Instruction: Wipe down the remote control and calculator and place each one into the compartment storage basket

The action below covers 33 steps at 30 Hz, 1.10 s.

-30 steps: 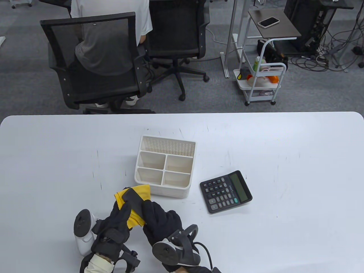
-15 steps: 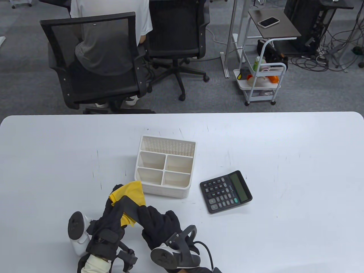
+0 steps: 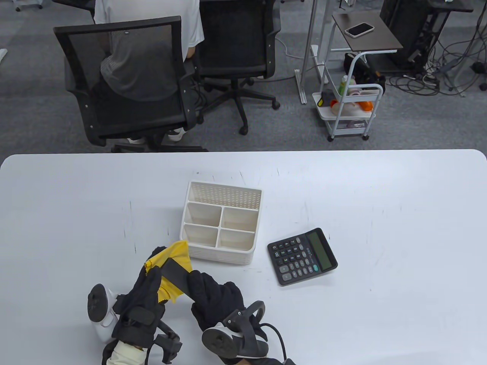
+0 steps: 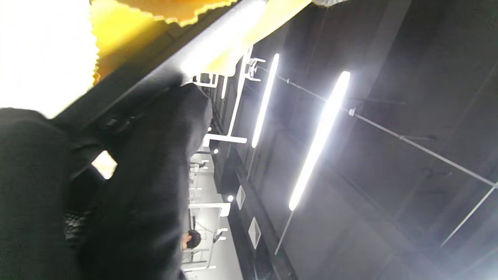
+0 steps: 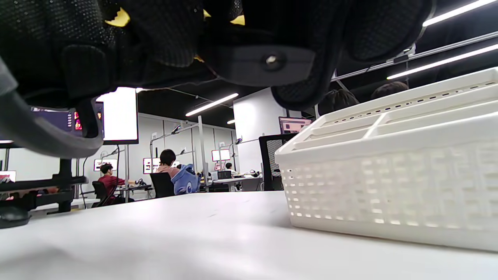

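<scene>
1. We are in the first wiping step: our right hand [image 3: 213, 294] grips the near end of the remote control [image 3: 178, 273], its fingers curled round the dark bar and holding it clear of the bench [image 3: 380, 311], just in front of the basket's near left corner.
2. Our left hand [image 3: 146, 292] holds the yellow cloth [image 3: 173, 255] against the remote, fingers folded over the fabric so it wraps the far end and one long side; the left wrist view shows the cloth's zigzag edge lying along the remote's dark body.
3. The compartment storage basket [image 3: 224, 256] stands just beyond the hands with all of its visible compartments empty, so nothing has been stowed yet by our reckoning.
4. The calculator [image 3: 302, 256] lies face up on the bench to the right of the basket, near it but apart, and untouched.
5. Next, we judge, the cloth needs to run the remote's full length, perhaps with a turn in the right fingers to reach the other face.
6. After that the remote wants lifting over the basket rim and lowering end-first into a compartment; the tall rear slot looks the likeliest fit, though we cannot be sure of that from here.
</scene>
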Each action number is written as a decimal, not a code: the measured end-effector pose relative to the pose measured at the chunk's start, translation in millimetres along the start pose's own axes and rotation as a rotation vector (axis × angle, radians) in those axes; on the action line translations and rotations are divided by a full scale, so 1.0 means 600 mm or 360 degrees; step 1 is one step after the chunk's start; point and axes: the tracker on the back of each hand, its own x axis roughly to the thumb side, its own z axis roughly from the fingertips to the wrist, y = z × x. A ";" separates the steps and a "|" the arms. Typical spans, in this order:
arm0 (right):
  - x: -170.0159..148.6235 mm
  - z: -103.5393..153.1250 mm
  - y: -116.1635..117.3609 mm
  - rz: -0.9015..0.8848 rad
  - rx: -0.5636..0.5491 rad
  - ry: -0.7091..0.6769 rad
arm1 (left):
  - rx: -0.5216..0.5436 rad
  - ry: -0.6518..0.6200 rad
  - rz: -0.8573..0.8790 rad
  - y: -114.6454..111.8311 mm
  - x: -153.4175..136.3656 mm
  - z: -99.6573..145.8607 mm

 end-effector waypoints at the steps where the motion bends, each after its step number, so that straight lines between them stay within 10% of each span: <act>1: 0.000 0.001 0.000 0.0006 -0.0002 -0.0001 | -0.0009 0.0005 -0.0019 -0.001 0.000 0.000; 23: -0.013 0.003 -0.004 -0.0024 0.0037 0.0133 | -0.0016 0.0027 -0.0124 0.001 0.001 -0.001; 33: 0.012 0.003 -0.002 0.0149 -0.0012 -0.0136 | 0.0019 0.0023 -0.0009 0.011 0.001 0.001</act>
